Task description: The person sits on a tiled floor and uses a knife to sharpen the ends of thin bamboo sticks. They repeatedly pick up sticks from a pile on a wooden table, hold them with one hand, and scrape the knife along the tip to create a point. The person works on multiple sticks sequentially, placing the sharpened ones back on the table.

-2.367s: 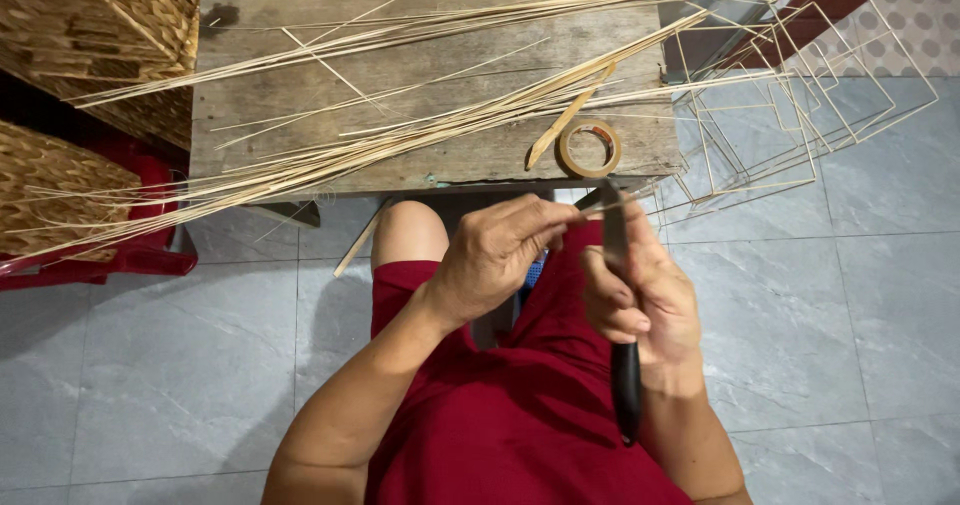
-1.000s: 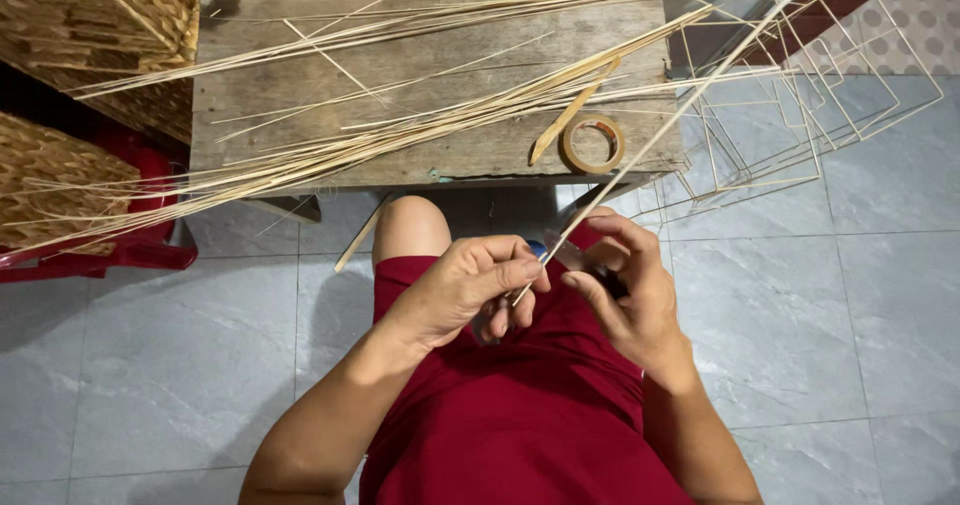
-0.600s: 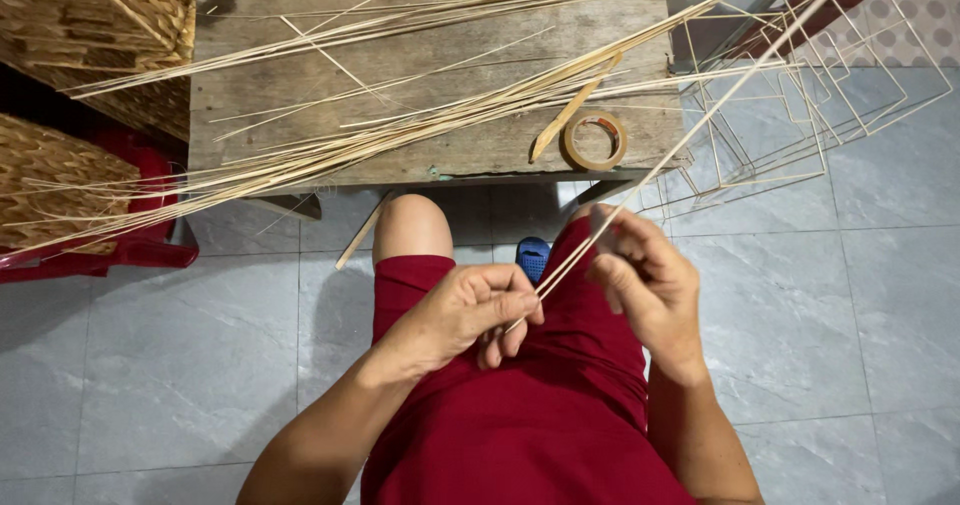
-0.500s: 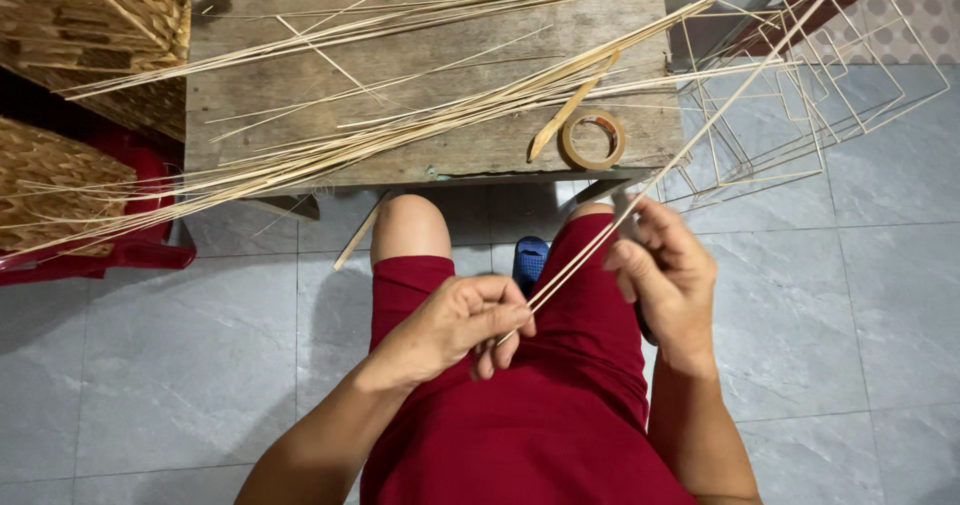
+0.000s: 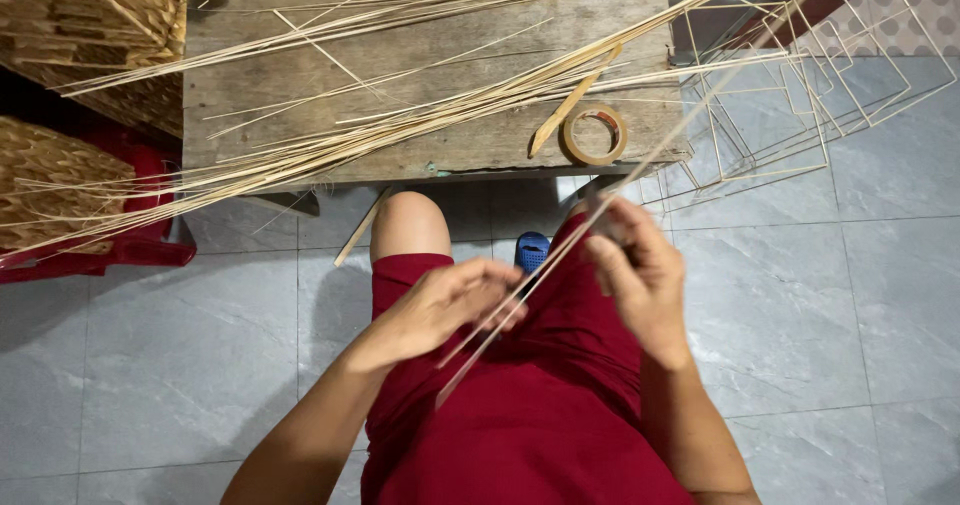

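A weathered wooden table (image 5: 300, 145) fills the top of the view, and long pale bamboo strips (image 5: 330, 140) lie across most of it, running from its left edge, where they overhang, toward its far right corner. Woven baskets (image 5: 90, 25) stand off its left edge, over a red plastic stool (image 5: 120, 250). Off the right edge, a cluster of thin square frames (image 5: 800, 95) made from the same kind of strip rests on the tiled floor, so some frames look finished while a large stock of strips is unused. Near the table's front right corner lies a roll of brown tape (image 5: 594, 134) with a short flat stick (image 5: 565, 105) just beside it. Below the front edge, over a lap in red cloth, the left hand (image 5: 440, 310) pinches the lower part of a single thin strip (image 5: 560, 260) with fingers closed narrowly; the right hand (image 5: 640, 280) grips it higher up. The strip is straight and unbent, so by my judgement this piece is at an early stage, with forming and joining left to do.
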